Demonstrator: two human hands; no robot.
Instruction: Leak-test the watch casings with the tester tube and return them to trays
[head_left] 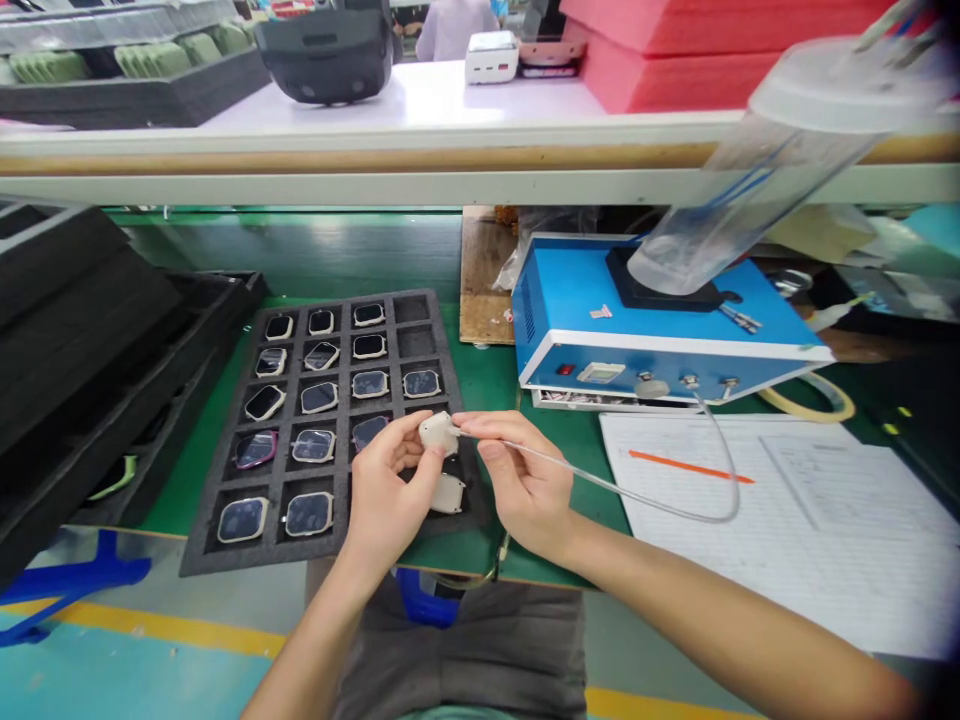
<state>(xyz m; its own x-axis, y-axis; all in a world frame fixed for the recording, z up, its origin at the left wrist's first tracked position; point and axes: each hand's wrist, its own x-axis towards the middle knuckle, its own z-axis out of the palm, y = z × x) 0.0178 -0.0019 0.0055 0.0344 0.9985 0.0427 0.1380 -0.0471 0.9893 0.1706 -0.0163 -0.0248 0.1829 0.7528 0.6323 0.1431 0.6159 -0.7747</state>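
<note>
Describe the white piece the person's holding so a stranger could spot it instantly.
Find the blue control box on the bench, then the black foam tray to its left. Above the tray's lower right corner, the left hand pinches a small white rounded casing. Unlike the similar casing below it, this one is raised, with a thin clear tube from the right hand touching it.

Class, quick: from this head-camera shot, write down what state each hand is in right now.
Left hand: closed, holding a white plastic casing.
Right hand: closed, pinching a thin clear tube, its tip at the casing.
</note>
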